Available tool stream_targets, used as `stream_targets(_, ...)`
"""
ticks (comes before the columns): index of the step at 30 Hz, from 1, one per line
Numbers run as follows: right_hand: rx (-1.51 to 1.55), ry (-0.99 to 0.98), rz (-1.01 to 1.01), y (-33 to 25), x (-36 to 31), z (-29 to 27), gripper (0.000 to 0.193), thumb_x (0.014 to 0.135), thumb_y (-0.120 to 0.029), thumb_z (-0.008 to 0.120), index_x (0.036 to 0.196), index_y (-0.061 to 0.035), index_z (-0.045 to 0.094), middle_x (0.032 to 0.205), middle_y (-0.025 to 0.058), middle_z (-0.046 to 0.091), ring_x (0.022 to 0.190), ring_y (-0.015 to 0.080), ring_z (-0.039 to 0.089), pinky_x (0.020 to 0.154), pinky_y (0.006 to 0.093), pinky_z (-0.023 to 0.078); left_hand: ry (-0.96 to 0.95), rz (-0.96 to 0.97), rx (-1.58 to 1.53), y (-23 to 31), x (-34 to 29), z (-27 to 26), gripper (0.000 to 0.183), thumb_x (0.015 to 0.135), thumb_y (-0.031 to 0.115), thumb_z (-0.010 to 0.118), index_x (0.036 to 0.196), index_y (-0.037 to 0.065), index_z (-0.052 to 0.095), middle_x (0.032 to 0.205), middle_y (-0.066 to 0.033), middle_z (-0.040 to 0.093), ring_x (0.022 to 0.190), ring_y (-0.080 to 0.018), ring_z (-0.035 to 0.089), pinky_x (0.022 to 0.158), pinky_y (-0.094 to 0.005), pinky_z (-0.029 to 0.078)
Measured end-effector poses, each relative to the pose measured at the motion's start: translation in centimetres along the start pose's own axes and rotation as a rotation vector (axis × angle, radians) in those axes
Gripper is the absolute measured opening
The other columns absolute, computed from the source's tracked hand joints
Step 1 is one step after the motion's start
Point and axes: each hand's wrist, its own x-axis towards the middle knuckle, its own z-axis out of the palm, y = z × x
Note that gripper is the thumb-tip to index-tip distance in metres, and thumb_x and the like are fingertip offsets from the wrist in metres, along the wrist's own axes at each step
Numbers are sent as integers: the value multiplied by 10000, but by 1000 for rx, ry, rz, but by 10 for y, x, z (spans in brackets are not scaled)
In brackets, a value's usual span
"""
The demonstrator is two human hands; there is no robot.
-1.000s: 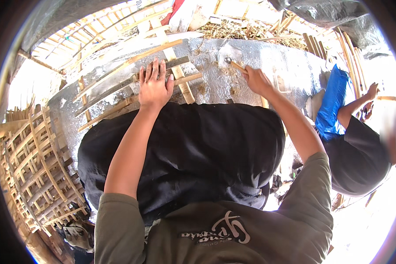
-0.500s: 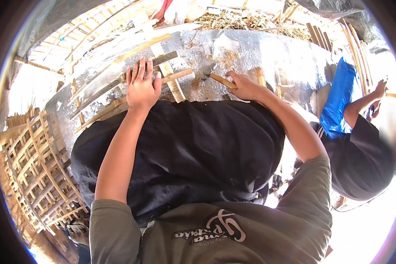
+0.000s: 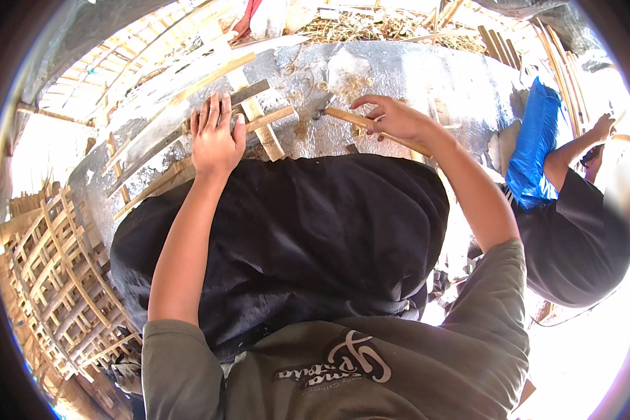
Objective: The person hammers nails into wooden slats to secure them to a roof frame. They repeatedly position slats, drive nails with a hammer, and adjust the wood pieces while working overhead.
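My left hand (image 3: 215, 140) lies flat with its fingers stretched out on a rough frame of bamboo and wood strips. A dark wooden strip (image 3: 248, 92) and a paler strip (image 3: 276, 117) stick out past its fingers, over a light crosspiece (image 3: 267, 138). To the right, my right hand (image 3: 399, 120) hovers at a hammer, its fingers loosened and apart. The hammer's wooden handle (image 3: 350, 117) runs beneath this hand, and its small dark metal head (image 3: 320, 110) points left toward the frame. Whether the palm touches the handle is hidden.
Silvery sheeting (image 3: 301, 59) covers the ground ahead, with shavings (image 3: 353, 84) on it. A woven bamboo lattice (image 3: 70, 280) stands at left. At right sits another person in dark clothes (image 3: 574, 245) beside a blue plastic bag (image 3: 535, 147). Black cloth (image 3: 280, 238) covers my lap.
My right hand has loosened its grip on the hammer and moved slightly right and up, and more of the handle shows. My left hand stays on the strips.
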Motion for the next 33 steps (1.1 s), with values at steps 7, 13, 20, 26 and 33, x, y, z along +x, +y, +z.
stream_targets(7,300,-5,175,-42,9,-10,355,990,-77,573,1341,-26,597,1092,122,615,916,173,635,734,304,602,30,3,-1,-1,0,1,512,982,335,548,1379,15,591,1452,-196,541,1337,-353,515,1155,-541,346)
stream_targets(13,125,-97,90,-58,3,10,451,1000,-323,619,1363,-56,606,1126,87,652,924,150,601,741,301,568,49,1,-10,0,0,0,509,974,337,556,1371,21,599,1443,-202,548,1317,-359,532,1142,-547,362)
stream_targets(20,-410,-202,-37,-41,1,29,437,1017,-376,604,1351,-94,623,1180,92,682,1037,147,630,854,353,542,27,3,-30,3,2,-3,504,977,307,557,1383,10,585,1454,-201,538,1328,-362,521,1147,-544,357)
stream_targets(26,-502,283,91,-13,-7,-37,631,949,-501,656,1381,-47,570,1134,206,723,912,326,732,862,416,560,28,-13,-18,-1,-1,-3,516,976,325,550,1388,17,584,1460,-193,533,1334,-351,515,1161,-534,342)
stream_targets(33,-906,1013,402,135,-32,-123,598,835,-514,777,1253,-112,632,1063,187,730,1121,290,660,1020,444,466,12,-9,-2,0,0,0,534,978,347,540,1404,27,571,1466,-180,530,1345,-337,504,1173,-523,329)
